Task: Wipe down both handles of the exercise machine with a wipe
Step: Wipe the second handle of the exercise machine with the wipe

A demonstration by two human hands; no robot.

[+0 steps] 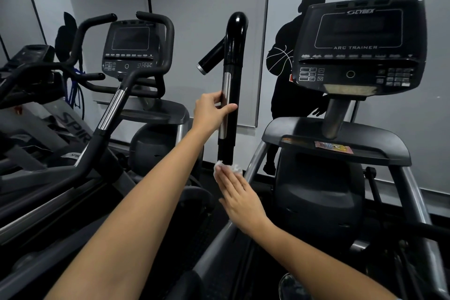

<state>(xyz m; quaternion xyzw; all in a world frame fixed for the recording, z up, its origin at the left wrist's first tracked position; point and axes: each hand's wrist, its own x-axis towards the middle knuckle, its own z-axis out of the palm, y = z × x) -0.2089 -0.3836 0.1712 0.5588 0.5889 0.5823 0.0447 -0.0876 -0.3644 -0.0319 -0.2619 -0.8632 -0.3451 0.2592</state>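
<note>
A tall black handle (234,61) with a silver contact strip stands upright left of the Arc Trainer console (360,46). My left hand (210,111) grips the handle at mid-height, thumb across its front. Lower down, my right hand (239,198) holds a crumpled white wipe (227,168) against the bottom of the handle's black grip; its fingers lie fairly straight over the wipe. The machine's other handle is out of view.
A second machine with black handlebars and its own console (130,48) stands to the left, with a treadmill (36,114) beyond it. Grey wall panels with a dark basketball-player silhouette (292,68) are behind. The Arc Trainer's silver frame rails (411,197) run down on the right.
</note>
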